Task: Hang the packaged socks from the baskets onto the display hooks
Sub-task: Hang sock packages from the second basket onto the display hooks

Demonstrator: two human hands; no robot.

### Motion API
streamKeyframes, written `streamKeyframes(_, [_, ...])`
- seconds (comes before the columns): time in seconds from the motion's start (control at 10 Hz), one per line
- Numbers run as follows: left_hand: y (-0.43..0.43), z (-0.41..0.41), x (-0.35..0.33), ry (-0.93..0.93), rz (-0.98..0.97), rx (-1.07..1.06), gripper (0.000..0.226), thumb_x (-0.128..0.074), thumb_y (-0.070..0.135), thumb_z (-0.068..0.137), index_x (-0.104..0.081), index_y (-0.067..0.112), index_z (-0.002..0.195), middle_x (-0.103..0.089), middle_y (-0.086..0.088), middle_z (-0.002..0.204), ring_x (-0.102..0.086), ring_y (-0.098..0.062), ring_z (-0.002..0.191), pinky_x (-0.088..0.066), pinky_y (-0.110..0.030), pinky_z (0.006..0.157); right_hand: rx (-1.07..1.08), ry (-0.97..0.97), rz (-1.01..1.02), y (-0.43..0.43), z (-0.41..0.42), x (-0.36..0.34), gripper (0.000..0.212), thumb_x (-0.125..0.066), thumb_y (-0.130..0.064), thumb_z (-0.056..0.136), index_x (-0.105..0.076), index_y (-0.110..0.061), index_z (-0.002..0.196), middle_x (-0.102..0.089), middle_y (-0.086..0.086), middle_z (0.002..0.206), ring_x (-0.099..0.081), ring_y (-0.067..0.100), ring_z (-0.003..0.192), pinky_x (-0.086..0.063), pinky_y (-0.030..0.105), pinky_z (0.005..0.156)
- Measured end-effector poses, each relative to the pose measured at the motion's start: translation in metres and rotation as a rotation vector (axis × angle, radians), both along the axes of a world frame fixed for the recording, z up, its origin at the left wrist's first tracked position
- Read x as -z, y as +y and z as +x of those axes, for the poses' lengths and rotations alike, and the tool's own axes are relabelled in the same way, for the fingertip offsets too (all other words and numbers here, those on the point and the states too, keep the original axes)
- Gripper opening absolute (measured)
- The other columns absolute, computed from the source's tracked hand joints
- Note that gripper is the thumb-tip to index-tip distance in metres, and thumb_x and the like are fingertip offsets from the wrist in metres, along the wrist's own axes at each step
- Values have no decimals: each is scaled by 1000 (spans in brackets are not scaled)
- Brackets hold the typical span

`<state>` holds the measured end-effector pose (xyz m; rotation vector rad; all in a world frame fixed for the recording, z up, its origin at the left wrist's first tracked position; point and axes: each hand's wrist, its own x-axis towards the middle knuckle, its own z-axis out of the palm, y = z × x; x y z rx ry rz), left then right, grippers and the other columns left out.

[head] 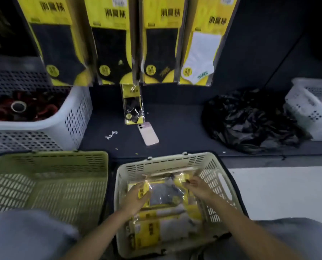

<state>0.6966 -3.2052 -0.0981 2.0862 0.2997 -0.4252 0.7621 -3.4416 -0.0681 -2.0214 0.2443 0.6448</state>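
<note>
Sock pack (164, 194) gripped at both ends, lower centre.
Left hand (137, 197), right hand (198, 187) pinch it; long axis left-right; hung packs (160, 44) straight up-frame.

Black characters 消臭袜 on yellow cards of hanging sock packs (115, 40), green logo on white sock (199, 59) toe, upside down, unclear, white scrawl (111, 135) on dark shelf (175, 128), illegible

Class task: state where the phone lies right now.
In the head view the phone lies mid-frame on the dark shelf, just below the small sock pack and beyond the cream basket.
</note>
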Motion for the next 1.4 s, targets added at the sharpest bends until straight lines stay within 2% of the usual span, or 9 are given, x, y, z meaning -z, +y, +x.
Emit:
streamKeyframes(0.1, [10,-20,25,171,135,164,67,-54,53,89,-38,17,143,-41,-4,148,-40,-22,133,-34,-29,107,-111,174,-61,-12,-24,16,71,-67,-29,88,-29,-12,146,-41,10,140,-46,30,128,-51,18,83])
streamKeyframes(0.3, [15,-38,37,243,231,448,82,-77,51,70,-43,21,138,-47,1,142,-47,-17,126,-41,-30,102,-370,255,-319,-27,-45,25,74,-67,-19,87,-26,-5,146,-29,18,151,-31,30,139,-28,35,113])
streamKeyframes(0.4, [14,-37,39,218,226,355,59,-79,33,74,-56,18,125,-58,-1,129,-55,-17,116,-45,-26,92,-310,191,-352,-31,-45,26,75,-75,-16,79,-35,-6,142,-43,16,143,-44,28,130,-37,31,105])
streamKeyframes(0.6, [14,-35,37,228,129,319,35,-77,32,76,-68,14,104,-66,0,99,-62,-19,97,-48,-31,83,-459,147,-282,-39,-40,27,17,-72,-11,82,-66,-9,98,-66,6,93,-60,16,87,-46,9,66])
streamKeyframes(0.8, [14,-8,6,67,-65,48,46,-81,41,68,-70,17,106,-63,9,106,-57,-8,96,-44,-22,76,-487,92,-199,-30,-26,7,42,-83,-39,68,-57,-21,95,-56,-6,101,-56,15,98,-43,21,72])
streamKeyframes(1.0, [5,22,-49,-53,-238,52,34,-81,45,63,-75,20,86,-74,-3,83,-69,-19,74,-52,-37,67,-528,-25,-5,3,-15,-12,52,-85,-41,65,-60,-20,105,-62,-8,106,-59,9,100,-48,31,93])
streamKeyframes(1.1, [4,33,-77,-132,-251,88,20,-82,45,62,-75,30,74,-72,3,71,-65,-6,65,-48,-21,57,-578,-83,14,21,-12,-26,30,-82,-46,67,-60,-29,77,-56,-20,67,-52,-2,64,-41,25,62])
streamKeyframes(1.3, [1,73,-135,-460,-44,-28,56,-75,52,70,-59,32,119,-64,16,114,-58,-6,101,-40,-13,82,-290,-163,250,31,4,-56,25,-80,-25,77,-63,-26,57,-61,-15,56,-56,-4,52,-39,12,52])
streamKeyframes(1.4, [-3,80,-148,-415,40,-104,108,-77,54,66,-14,27,149,-26,5,150,-24,-11,135,-22,-25,103,-77,-203,365,27,14,-70,14,-76,-24,79,-67,-22,69,-70,-12,63,-65,2,59,-45,14,50])
